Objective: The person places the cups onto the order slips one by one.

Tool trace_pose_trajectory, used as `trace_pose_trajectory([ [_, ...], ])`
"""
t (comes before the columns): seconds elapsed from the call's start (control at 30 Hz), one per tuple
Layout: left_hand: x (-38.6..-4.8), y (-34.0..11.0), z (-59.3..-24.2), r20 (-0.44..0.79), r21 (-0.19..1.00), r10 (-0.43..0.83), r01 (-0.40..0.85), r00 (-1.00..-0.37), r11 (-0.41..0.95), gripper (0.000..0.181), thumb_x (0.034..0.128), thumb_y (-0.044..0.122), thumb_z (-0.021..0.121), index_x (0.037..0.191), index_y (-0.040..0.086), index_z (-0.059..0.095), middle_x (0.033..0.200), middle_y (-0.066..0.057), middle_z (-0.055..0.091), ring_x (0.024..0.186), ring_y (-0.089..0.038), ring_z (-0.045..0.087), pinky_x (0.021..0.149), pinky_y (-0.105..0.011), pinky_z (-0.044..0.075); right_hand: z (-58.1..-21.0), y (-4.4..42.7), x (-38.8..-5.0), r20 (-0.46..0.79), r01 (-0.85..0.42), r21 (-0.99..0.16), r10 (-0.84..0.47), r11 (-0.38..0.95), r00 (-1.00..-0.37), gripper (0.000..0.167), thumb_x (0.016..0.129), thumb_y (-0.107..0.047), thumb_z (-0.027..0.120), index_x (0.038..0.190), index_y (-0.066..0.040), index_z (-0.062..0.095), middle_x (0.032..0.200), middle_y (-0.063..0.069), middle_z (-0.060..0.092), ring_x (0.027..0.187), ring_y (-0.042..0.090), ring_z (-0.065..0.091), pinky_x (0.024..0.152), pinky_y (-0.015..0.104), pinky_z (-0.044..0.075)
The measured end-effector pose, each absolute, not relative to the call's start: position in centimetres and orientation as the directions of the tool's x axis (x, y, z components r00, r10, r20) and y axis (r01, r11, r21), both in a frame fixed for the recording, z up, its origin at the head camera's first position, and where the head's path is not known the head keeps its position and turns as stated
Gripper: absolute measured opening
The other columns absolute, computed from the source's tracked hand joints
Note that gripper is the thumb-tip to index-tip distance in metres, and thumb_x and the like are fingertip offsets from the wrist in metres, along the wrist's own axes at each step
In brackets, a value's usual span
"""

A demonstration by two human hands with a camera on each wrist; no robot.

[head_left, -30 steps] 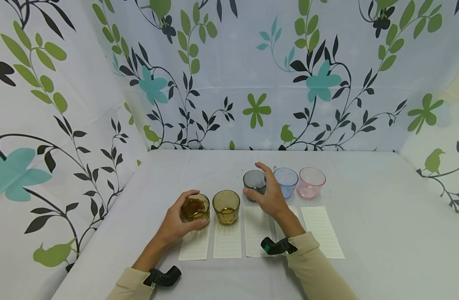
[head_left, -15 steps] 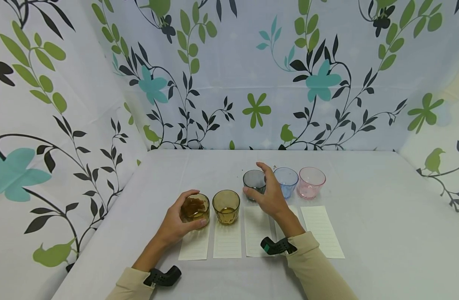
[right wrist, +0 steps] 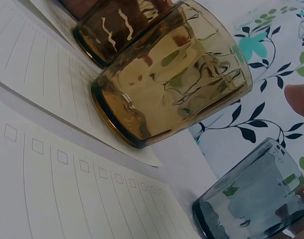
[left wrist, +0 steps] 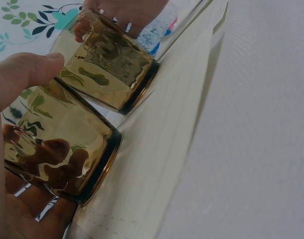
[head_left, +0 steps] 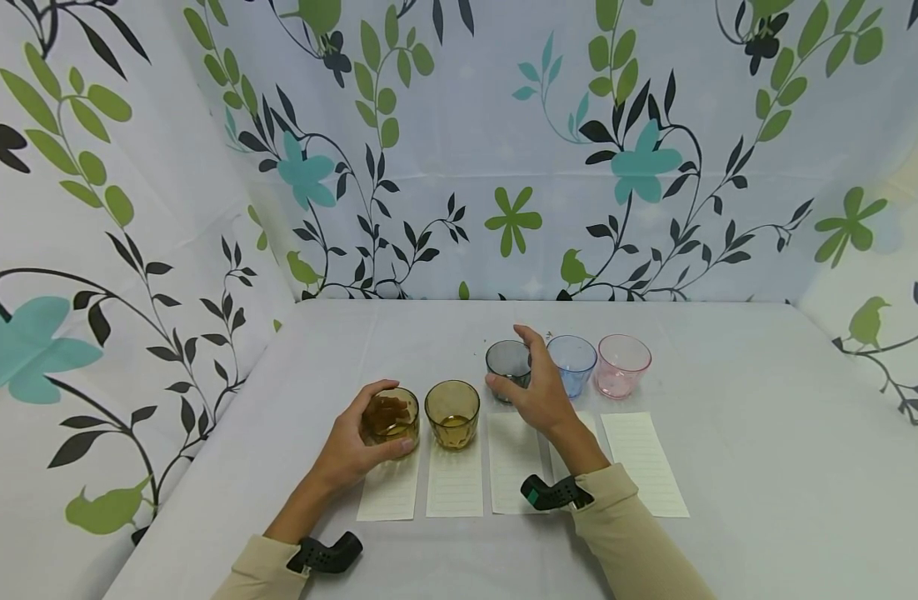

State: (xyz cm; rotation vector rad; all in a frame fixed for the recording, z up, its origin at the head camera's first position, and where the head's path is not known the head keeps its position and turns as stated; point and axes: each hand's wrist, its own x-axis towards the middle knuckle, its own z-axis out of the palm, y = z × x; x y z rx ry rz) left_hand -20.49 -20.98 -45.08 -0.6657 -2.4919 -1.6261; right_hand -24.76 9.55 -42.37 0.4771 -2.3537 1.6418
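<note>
Curled round an amber glass [head_left: 396,425], my left hand [head_left: 351,442] has its thumb at the front. In the left wrist view the thumb [left wrist: 47,64] lies at the rim, and fingers show through the glass. A second amber glass [head_left: 452,421] stands upright just right of it. My right hand [head_left: 537,392] is spread around a grey glass [head_left: 506,360], thumb in front and index finger extending past the rim. The right wrist view shows a gap between the thumb [right wrist: 299,99] and the grey glass, with other fingers close behind it.
A blue glass [head_left: 574,371] and a pink glass [head_left: 622,367] stand right of the grey one, partly behind the right hand. Several lined paper slips [head_left: 642,462] lie in a row on the white table [head_left: 766,417]. Patterned cloth [head_left: 429,150] borders the table.
</note>
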Motion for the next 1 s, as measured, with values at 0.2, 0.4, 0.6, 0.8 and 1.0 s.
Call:
trace_pose_trajectory([
  [0.2,-20.56,-20.97,-45.1,0.313,0.847,0.31,0.412,-0.898,0.337,0.078,0.082,0.018,0.084,0.148,0.028,0.043,0.129,-0.009,0.06,0.117,-0.029,0.059,0.101,-0.044,0.048,-42.6,9.55,-24.86,0.357,-0.378,-0.862,-0.125,0.337,-0.926,0.085,0.09,-0.029,0.074,0.158,-0.011,0.027,0.162,0.013,0.031,0.147,0.036,0.032,0.118,0.059,0.026],
  [0.4,-20.63,-21.02,-45.16,0.32,0.843,0.313,0.419,-0.894,0.337,0.078,0.0818,0.018,0.084,0.148,0.028,0.043,0.129,-0.009,0.06,0.117,-0.028,0.06,0.1,-0.042,0.048,-42.69,9.54,-24.84,0.352,-0.372,-0.865,-0.121,0.338,-0.928,0.085,0.089,-0.029,0.075,0.157,-0.01,0.028,0.16,0.017,0.034,0.144,0.038,0.035,0.116,0.06,0.029],
  [0.6,-20.63,-21.08,-45.24,0.322,0.844,0.313,0.421,-0.894,0.334,0.078,0.082,0.018,0.083,0.148,0.028,0.043,0.129,-0.009,0.06,0.116,-0.029,0.06,0.099,-0.042,0.049,-42.85,9.54,-24.87,0.348,-0.369,-0.869,-0.121,0.33,-0.93,0.086,0.089,-0.029,0.075,0.158,-0.007,0.027,0.16,0.018,0.034,0.147,0.038,0.031,0.118,0.059,0.027],
  [0.8,-20.59,-21.02,-45.19,0.313,0.857,0.312,0.408,-0.897,0.314,0.078,0.0822,0.017,0.084,0.148,0.027,0.044,0.127,-0.01,0.062,0.115,-0.029,0.063,0.099,-0.038,0.051,-43.12,9.61,-25.03,0.357,-0.379,-0.873,-0.128,0.307,-0.926,0.085,0.089,-0.029,0.074,0.157,-0.009,0.027,0.16,0.017,0.033,0.147,0.038,0.031,0.116,0.06,0.029],
  [1.0,-20.45,-20.94,-45.04,0.31,0.855,0.307,0.405,-0.9,0.325,0.078,0.0821,0.018,0.084,0.148,0.028,0.044,0.127,-0.009,0.062,0.115,-0.029,0.062,0.099,-0.039,0.05,-43.32,9.69,-25.13,0.354,-0.376,-0.874,-0.128,0.307,-0.927,0.084,0.089,-0.029,0.074,0.157,-0.011,0.028,0.16,0.019,0.032,0.147,0.037,0.031,0.115,0.059,0.03],
])
